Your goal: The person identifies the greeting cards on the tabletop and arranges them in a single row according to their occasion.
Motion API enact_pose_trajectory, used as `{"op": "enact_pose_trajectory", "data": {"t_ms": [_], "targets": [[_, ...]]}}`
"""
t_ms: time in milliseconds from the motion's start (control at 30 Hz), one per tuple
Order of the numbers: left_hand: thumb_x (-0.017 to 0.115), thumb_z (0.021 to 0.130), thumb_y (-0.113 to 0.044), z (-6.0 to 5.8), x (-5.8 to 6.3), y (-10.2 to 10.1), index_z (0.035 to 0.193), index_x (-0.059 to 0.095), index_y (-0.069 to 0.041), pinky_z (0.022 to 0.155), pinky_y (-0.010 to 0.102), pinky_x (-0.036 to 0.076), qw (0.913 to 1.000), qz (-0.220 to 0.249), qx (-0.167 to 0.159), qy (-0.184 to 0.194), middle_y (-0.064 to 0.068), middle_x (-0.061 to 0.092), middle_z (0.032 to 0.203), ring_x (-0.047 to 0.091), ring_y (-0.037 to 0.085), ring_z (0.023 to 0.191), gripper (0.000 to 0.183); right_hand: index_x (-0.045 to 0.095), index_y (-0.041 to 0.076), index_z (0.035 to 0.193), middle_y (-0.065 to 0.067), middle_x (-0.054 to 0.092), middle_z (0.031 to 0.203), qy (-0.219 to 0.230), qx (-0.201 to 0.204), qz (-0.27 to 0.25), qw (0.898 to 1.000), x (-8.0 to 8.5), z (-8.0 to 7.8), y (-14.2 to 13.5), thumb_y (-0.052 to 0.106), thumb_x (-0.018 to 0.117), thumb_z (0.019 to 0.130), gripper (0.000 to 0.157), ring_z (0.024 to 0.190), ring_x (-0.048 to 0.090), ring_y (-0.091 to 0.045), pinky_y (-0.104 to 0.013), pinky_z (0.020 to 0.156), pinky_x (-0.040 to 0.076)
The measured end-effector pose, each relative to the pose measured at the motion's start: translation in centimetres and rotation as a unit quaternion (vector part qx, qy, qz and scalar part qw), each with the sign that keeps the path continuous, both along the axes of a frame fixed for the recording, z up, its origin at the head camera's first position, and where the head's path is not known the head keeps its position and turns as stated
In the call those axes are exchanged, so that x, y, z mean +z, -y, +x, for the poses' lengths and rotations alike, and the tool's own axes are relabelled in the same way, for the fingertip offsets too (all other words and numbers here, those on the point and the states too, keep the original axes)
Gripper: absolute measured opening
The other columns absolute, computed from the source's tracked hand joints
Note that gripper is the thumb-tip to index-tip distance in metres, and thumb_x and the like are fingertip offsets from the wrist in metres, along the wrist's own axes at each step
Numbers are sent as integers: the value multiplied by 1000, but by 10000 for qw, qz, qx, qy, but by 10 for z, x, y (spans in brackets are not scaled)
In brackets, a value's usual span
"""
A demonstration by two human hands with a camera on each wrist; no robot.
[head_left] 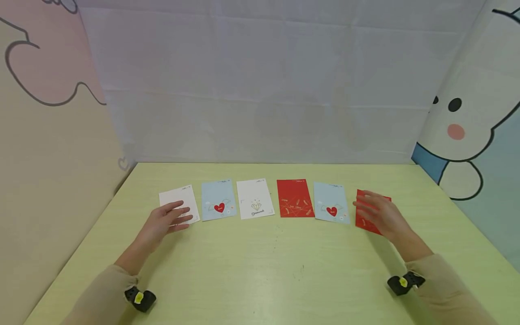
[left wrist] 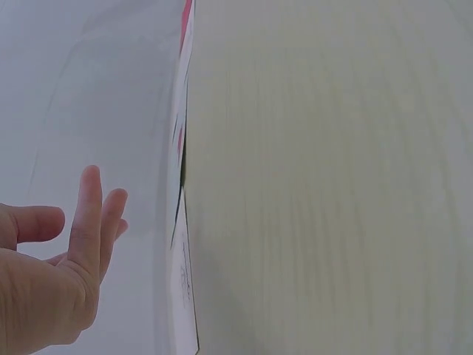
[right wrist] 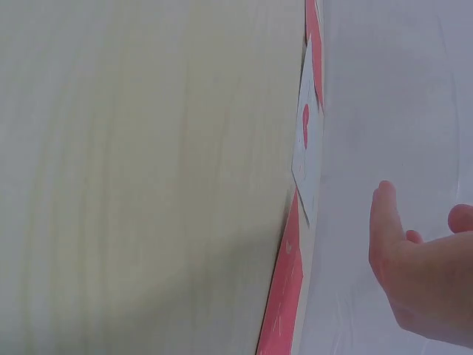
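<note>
Several cards lie in a row across the table. My left hand (head_left: 164, 223) hovers over the leftmost white card (head_left: 178, 195), fingers spread and holding nothing; the left wrist view shows it apart from the cards. To its right come a light blue card with a red heart (head_left: 218, 192), a white card with a diamond drawing (head_left: 253, 192), a red card (head_left: 294, 194) and another light blue heart card (head_left: 330, 196). Above the rightmost red card (head_left: 365, 225) my right hand (head_left: 379, 214) hangs with relaxed fingers, partly hiding it and gripping nothing.
The pale wooden table (head_left: 264, 271) ends at a white cloth backdrop (head_left: 260, 90). Cartoon-painted walls stand at the left (head_left: 53, 158) and right (head_left: 487, 203). A black wrist device (head_left: 142, 300) sits on the left sleeve and a similar device (head_left: 402, 283) on the right.
</note>
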State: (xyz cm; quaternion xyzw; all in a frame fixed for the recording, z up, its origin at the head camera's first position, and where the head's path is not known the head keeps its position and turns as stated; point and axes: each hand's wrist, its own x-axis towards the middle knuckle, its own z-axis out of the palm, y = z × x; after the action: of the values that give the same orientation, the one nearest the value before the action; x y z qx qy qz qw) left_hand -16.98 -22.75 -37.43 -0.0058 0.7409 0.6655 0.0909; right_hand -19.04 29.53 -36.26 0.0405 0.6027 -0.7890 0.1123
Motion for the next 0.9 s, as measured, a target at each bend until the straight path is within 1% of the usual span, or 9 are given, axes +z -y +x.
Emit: {"op": "enact_pose_trajectory", "data": {"t_ms": [100,167,233,333,367,400,500,700,900], "targets": [[38,95,-9,-3,-1,-8,134,18,12,77,30,47,10000,58,-52,42,33,32,129,50,32,106,49,36,12,120,3,50,107,92,120,-139,9998,-1,-3,8,20,46,93,30,95,56,-11,-26,83,43],[38,95,-9,-6,-4,-13,134,19,12,77,30,47,9999,66,-78,97,32,33,128,49,34,107,48,31,8,127,3,52,105,167,154,-160,9996,-1,-5,15,19,45,93,38,94,57,-12,-27,85,41],[39,95,-8,-8,-5,-19,134,20,11,76,31,47,9998,88,-113,158,32,34,128,48,35,107,47,22,5,134,-5,48,116,280,216,-60,9994,-2,-7,22,20,43,94,48,97,56,-12,-28,87,39],[39,94,-7,-11,-8,-29,133,22,11,76,31,47,9996,114,-166,217,31,36,127,48,34,107,46,9,-1,139,-17,31,131,354,336,275,9984,-2,-9,33,20,41,95,58,104,52,-17,-29,89,37],[39,94,-7,-11,-9,-31,133,22,11,76,32,47,9995,139,-184,225,31,36,127,49,34,107,46,8,-1,139,-19,25,135,350,390,367,9980,-3,-9,36,20,40,95,59,106,51,-19,-30,89,37],[39,94,-7,-12,-9,-34,133,23,11,76,32,47,9994,159,-214,226,31,37,127,49,34,107,46,9,-2,139,-21,19,137,347,433,455,9974,-3,-10,40,21,40,95,59,108,49,-21,-31,90,36],[40,94,-6,-13,-11,-43,132,24,12,77,34,47,9991,173,-293,253,31,38,126,49,34,106,45,10,-4,138,-25,20,136,288,526,543,9967,-5,-12,49,19,39,95,57,110,47,-25,-32,90,36],[42,93,-6,-18,-14,-58,132,26,11,76,34,47,9984,206,-366,382,29,38,127,50,33,105,45,12,-7,137,-27,20,136,198,774,486,9956,-7,-15,69,15,38,96,53,111,47,-27,-32,88,39],[44,92,-6,-26,-18,-70,130,29,11,76,33,47,9973,337,-446,479,28,38,127,48,34,107,44,15,-7,136,-27,23,135,207,971,606,9932,-10,-18,88,13,38,95,51,116,39,-34,-31,87,40]]}}
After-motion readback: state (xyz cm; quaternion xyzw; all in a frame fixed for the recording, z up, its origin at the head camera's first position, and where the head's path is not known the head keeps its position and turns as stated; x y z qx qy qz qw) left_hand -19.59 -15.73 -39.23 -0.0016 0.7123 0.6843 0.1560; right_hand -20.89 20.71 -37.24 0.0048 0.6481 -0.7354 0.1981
